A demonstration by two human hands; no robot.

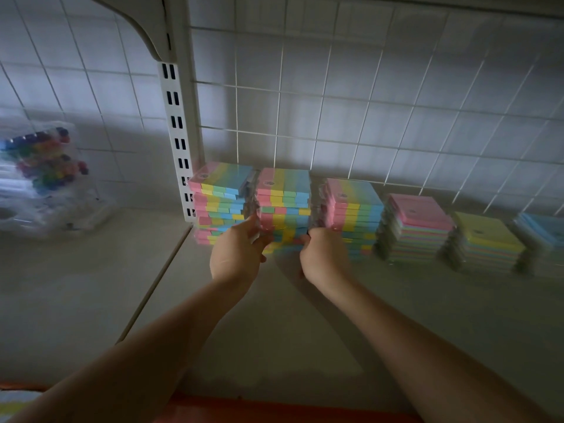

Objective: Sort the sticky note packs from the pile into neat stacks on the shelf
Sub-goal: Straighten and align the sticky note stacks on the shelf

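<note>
Several stacks of wrapped sticky note packs stand in a row along the back of the pale shelf (305, 315). The middle striped stack (283, 206) has pink, yellow, green and blue bands. My left hand (236, 253) grips its lower left side and my right hand (323, 256) grips its lower right side. A similar striped stack (219, 203) stands to its left against the upright, and another striped stack (355, 209) to its right. Further right are a pink-topped stack (418, 227), a yellow-topped stack (485, 242) and a blue-topped stack (543, 233).
A white slotted upright (178, 138) and a wire grid back panel (366, 117) bound the shelf. On the neighbouring shelf at left sit clear packs of coloured markers (45, 178). An orange edge (274, 410) runs along the shelf front.
</note>
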